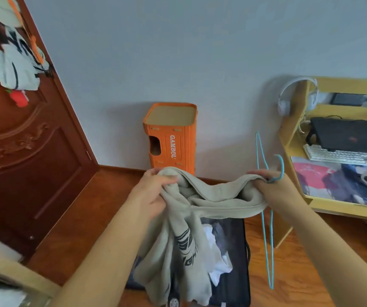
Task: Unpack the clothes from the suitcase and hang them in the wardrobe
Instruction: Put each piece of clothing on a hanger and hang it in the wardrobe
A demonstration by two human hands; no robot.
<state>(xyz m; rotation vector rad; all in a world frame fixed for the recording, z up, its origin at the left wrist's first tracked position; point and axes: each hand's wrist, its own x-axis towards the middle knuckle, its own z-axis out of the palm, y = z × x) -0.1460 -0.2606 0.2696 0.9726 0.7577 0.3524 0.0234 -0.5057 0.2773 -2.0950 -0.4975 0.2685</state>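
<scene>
Head cam: suitcase [243, 258] open w/ white clothes [219, 260] inside.

My bedroom at home: carved wooden door [29, 138] with clothes [16, 60] hung on it, wood floor [71, 235], open suitcase [240, 262] on floor, desk [341, 202] with laptop [346, 136], keyboard [339, 155], headphones [297, 94].

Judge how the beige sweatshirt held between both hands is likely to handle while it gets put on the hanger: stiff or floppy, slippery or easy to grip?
Probably floppy: the beige sweatshirt sags between the left hand and right hand and drapes in folds. Its thick-looking knit bunches in both hands, so likely grippy. The thin blue hanger may swing.
</scene>
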